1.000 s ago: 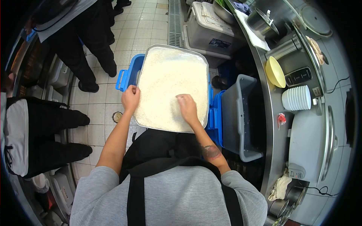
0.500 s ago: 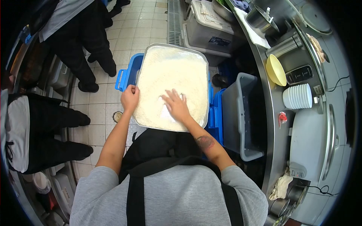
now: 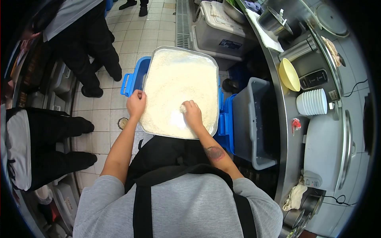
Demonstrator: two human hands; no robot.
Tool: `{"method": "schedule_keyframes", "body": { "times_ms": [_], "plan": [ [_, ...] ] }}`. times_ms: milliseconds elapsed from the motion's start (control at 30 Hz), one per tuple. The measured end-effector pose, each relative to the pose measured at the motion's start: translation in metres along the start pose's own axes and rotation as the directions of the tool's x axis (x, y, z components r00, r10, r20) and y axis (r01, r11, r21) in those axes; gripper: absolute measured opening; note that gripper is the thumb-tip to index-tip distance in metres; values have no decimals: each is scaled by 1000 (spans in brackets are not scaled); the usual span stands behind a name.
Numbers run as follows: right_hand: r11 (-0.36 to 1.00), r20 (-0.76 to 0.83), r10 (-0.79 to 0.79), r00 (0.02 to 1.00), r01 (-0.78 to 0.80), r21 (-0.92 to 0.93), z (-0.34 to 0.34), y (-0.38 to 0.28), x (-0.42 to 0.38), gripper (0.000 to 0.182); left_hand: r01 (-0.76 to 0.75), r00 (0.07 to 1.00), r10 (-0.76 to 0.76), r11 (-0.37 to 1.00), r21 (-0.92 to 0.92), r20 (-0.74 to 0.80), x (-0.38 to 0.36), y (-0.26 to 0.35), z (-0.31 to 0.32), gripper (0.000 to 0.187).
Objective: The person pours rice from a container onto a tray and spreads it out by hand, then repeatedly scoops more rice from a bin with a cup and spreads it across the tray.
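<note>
A metal tray (image 3: pixel 217 75) filled with pale, breadcrumb-like grains (image 3: pixel 174 79) rests over a blue bin (image 3: pixel 142 67). At the tray's left rim, my left hand (image 3: pixel 137 104) is closed on the edge. My right hand (image 3: pixel 193 114) is inside the tray toward the near right, its fingers curled around a small pale crumb-coated lump (image 3: pixel 183 108). Just below that hand, a bare shiny patch of the tray bottom shows through the grains. What the lump is under its coating cannot be made out.
Two people in dark trousers (image 3: pixel 51 146) stand on the left, with another person's feet at the far end. A grey tub (image 3: pixel 252 119) stands right of the tray. The steel counter (image 3: pixel 283 158) holds a yellow bowl (image 3: pixel 289 74) and stacked white bowls (image 3: pixel 312 102).
My right hand has gone from spread flat on the grains to curled around the small lump, shifting slightly right and down. My left hand stays at the rim. The distant feet moved right.
</note>
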State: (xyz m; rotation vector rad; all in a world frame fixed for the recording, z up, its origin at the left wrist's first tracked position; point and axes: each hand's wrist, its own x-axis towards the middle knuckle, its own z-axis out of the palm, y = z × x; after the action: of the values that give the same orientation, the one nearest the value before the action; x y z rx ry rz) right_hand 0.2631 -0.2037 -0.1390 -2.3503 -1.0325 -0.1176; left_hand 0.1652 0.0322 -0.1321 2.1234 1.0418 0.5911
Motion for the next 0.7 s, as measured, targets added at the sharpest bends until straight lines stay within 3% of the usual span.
{"method": "schedule_keyframes", "body": {
  "times_ms": [167, 233, 267, 333, 467, 567, 600, 667, 700],
  "plan": [
    [995, 1, -9, 1000, 9, 101, -6, 2, -3, 19, 8, 1000, -8, 1000, -19, -1, 0, 0, 0, 19],
    [969, 113, 182, 977, -197, 150, -12, -3, -1, 14, 8, 1000, -8, 1000, -12, 4, 0, 0, 0, 19],
    [969, 111, 179, 978, -194, 150, -17, -6, 2, 14, 7, 1000, -7, 1000, -14, 1, 1, 0, 0, 19],
    [935, 161, 273, 949, -300, 187, -28, -9, 7, 28, 4, 1000, -4, 1000, -9, 4, 0, 0, -1, 19],
    [925, 150, 231, 961, -265, 272, -46, -10, 28, 33, 11, 1000, -10, 1000, -14, 10, -1, 1, -1, 19],
    [849, 36, 202, 979, -193, 493, -58, -14, 48, 25, 11, 1000, -11, 1000, -15, 23, 0, 1, -1, 20],
    [849, 37, 199, 979, -191, 493, -60, -17, 51, 25, 8, 1000, -8, 1000, -19, 19, 0, 1, -1, 20],
    [884, -134, 198, 971, -118, 452, -61, -22, 56, 22, 6, 1000, -6, 1000, -22, 12, 0, 1, -2, 20],
    [887, -100, 216, 971, -153, 436, -55, -12, 53, 29, 3, 1000, -3, 1000, -25, 15, 0, 0, -1, 21]
  ]
}}
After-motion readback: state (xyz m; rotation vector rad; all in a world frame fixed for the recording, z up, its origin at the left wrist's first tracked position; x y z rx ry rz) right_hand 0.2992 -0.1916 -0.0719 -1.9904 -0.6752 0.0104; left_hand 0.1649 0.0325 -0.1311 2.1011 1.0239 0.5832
